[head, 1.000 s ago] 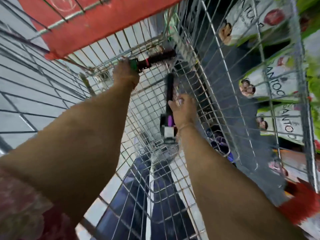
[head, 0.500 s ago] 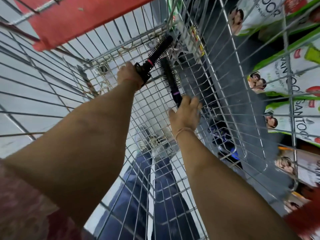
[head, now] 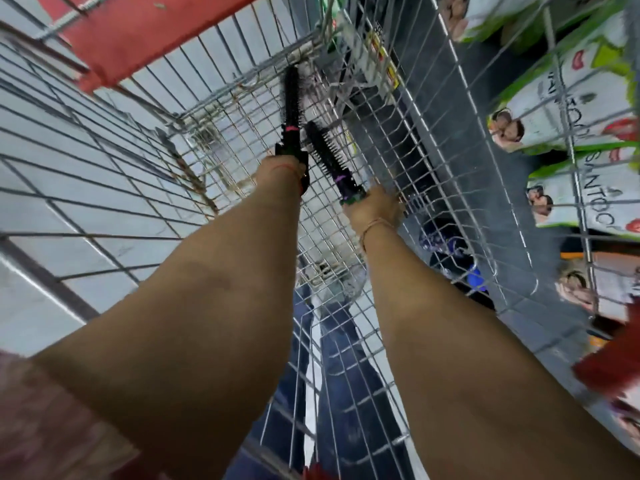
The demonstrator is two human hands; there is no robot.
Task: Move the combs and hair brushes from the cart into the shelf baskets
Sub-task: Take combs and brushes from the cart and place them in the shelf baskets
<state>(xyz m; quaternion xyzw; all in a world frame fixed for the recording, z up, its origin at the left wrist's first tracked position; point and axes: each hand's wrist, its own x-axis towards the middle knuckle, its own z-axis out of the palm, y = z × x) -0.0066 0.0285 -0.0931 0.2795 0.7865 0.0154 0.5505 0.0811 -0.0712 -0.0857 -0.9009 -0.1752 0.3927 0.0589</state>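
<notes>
Both my arms reach down into a wire shopping cart [head: 408,188]. My left hand [head: 278,171] is shut on the handle of a black round hair brush with a pink band [head: 292,98], its bristled head pointing up toward the cart's far end. My right hand [head: 375,207] is shut on a second black round brush with a purple band [head: 325,148], whose head leans up and to the left, close beside the first brush. Both brushes are held above the cart's mesh floor. No shelf basket is visible.
The cart's red plastic flap [head: 145,32] sits at the top left. Green and white boxed products [head: 571,109] line shelves to the right, seen through the cart's side. A dark blue and purple item [head: 450,251] lies beyond the mesh, low right. Grey floor tiles lie left.
Both hands picked the brushes up off the cart floor. The left brush swung from lying sideways to pointing up; the right brush, gripped by its handle, rose beside it.
</notes>
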